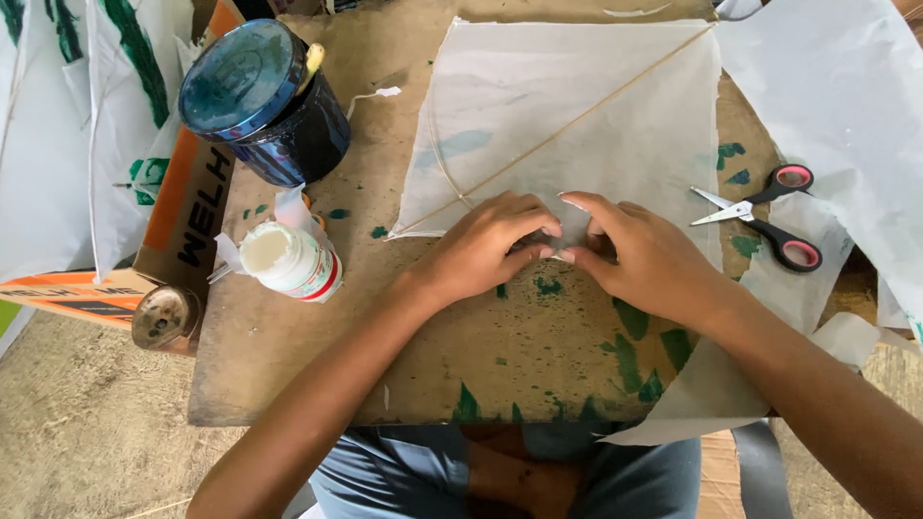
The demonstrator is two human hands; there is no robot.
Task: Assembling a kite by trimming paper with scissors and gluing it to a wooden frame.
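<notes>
A white paper kite [577,115] with thin bamboo sticks lies flat on a paint-stained wooden board [288,336]. Its near corner sits under both hands. My left hand [486,245] presses its fingertips down on the kite's lower corner. My right hand [639,255] meets it from the right, fingertips pinching the same paper corner. The thumbs and forefingers of both hands touch at the corner, which is mostly hidden beneath them.
Scissors [769,216] with black and pink handles lie right of the kite. A white glue bottle [288,259] lies on its side at the left, near a dark blue tin [264,101]. More white paper [836,106] and green-marked kites [106,115] surround the board.
</notes>
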